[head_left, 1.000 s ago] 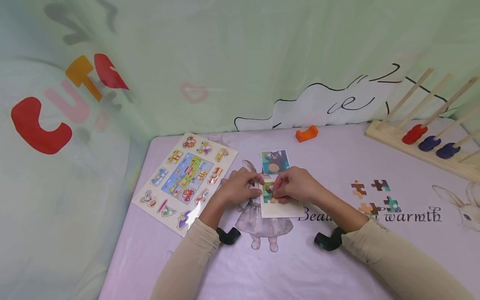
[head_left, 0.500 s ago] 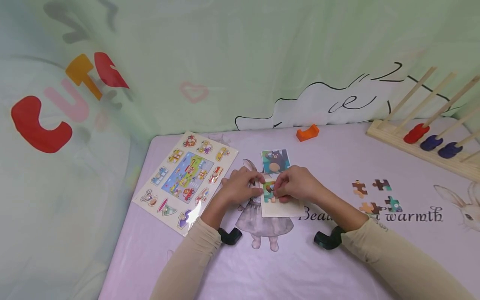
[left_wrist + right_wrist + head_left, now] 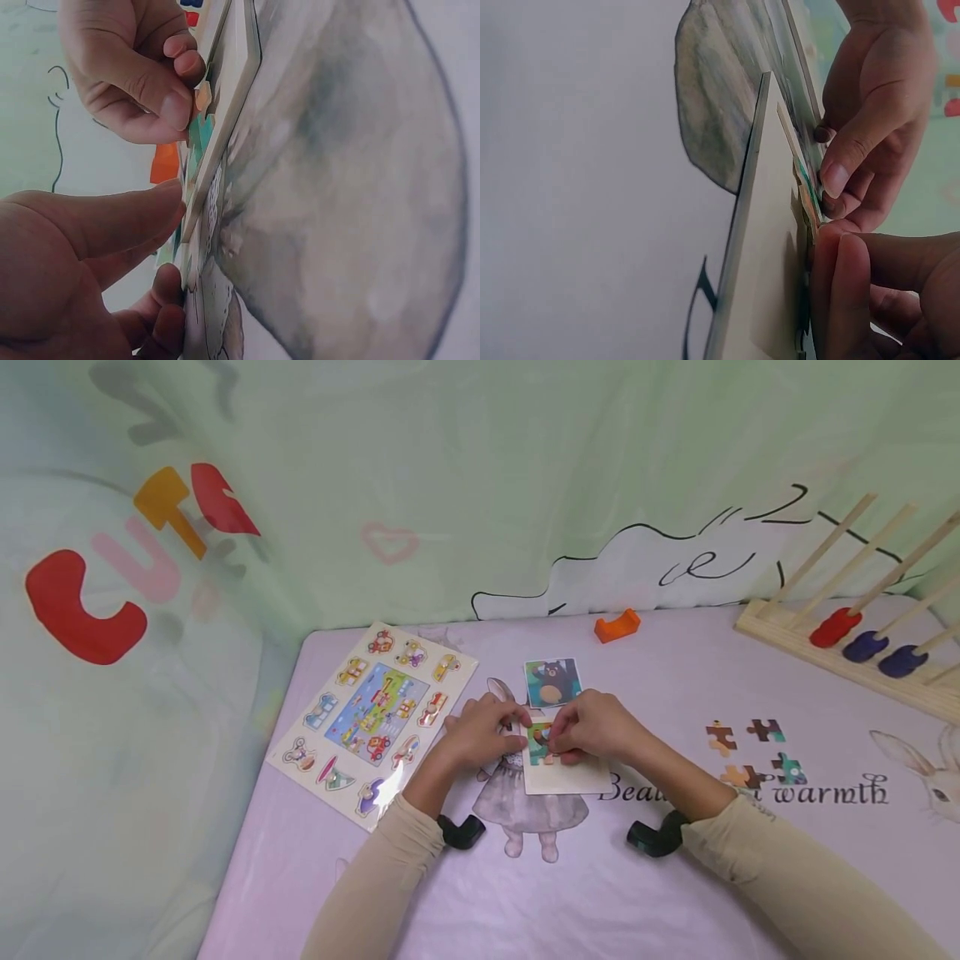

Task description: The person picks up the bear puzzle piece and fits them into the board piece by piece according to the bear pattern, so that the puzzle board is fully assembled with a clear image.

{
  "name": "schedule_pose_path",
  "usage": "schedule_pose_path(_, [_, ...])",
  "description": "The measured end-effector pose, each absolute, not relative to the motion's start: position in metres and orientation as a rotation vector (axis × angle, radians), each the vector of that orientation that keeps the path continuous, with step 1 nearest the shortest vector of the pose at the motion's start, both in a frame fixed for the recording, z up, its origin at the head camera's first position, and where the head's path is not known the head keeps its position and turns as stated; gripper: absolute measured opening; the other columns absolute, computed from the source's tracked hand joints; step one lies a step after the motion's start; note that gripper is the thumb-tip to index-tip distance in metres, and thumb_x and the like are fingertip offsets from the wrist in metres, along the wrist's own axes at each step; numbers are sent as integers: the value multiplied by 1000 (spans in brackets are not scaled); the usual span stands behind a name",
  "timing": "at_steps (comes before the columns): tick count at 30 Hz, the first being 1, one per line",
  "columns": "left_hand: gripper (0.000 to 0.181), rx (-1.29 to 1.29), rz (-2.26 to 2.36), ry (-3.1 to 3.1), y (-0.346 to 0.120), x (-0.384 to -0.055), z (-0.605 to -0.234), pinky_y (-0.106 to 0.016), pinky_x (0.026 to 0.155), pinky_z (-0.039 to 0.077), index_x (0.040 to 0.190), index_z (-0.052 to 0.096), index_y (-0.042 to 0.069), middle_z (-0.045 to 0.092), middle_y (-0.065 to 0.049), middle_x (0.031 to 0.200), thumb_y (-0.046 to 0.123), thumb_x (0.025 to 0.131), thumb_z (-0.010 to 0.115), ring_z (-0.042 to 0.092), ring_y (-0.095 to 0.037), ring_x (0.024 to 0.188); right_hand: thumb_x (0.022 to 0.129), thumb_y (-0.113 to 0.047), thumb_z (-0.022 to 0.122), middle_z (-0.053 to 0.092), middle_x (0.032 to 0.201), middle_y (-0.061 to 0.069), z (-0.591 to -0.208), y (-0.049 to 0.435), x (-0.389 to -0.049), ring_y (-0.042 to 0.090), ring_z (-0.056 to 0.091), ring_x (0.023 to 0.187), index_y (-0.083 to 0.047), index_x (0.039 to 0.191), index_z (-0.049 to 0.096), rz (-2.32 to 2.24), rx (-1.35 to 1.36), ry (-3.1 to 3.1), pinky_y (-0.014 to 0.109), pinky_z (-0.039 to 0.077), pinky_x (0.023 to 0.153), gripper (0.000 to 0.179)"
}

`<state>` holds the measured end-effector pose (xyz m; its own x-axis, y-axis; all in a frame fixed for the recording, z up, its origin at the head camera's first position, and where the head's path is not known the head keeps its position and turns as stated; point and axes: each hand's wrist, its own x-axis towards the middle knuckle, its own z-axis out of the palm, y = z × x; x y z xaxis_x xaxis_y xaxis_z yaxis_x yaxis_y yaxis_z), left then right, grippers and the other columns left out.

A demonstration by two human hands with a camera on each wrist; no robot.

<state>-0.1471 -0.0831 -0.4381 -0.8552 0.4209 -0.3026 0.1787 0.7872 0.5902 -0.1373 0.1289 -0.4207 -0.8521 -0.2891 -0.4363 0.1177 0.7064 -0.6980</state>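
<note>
A small pale wooden puzzle board (image 3: pixel 566 782) lies at mid table, with green and brown jigsaw pieces (image 3: pixel 537 750) in its upper left part. My left hand (image 3: pixel 477 735) rests at the board's left side, thumb and index finger touching its edge. Over the pieces, my right hand (image 3: pixel 597 727) pinches a jigsaw piece between thumb and fingers; most of that piece is hidden behind them. In the left wrist view green and orange pieces (image 3: pixel 201 135) stand slightly proud of the board by the right thumb. Just above the board lies a bear picture card (image 3: pixel 553 683).
Several loose jigsaw pieces (image 3: pixel 789 768) lie to the right of my right forearm. A larger vehicle puzzle board (image 3: pixel 288 756) is at the left. An orange block (image 3: pixel 617 626) sits near the back, and a wooden bead stand (image 3: pixel 783 620) with upright rods is at the back right.
Both hands stay at the board. The right fingertips shift only slightly over the pieces, and a bit more orange shows beside them.
</note>
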Motion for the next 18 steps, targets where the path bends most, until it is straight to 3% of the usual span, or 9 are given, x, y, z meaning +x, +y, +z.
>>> schedule_pose_path(18, [19,400,719,2638,-75,-143,-437,-59,89,34,105,68,34,54,3,102,35,89,78,47,-24,104,83,-13,83,70,71,3,-421,123,-135,16,63,63,-8,81,77,-970,-136,2470,24,50,59,8])
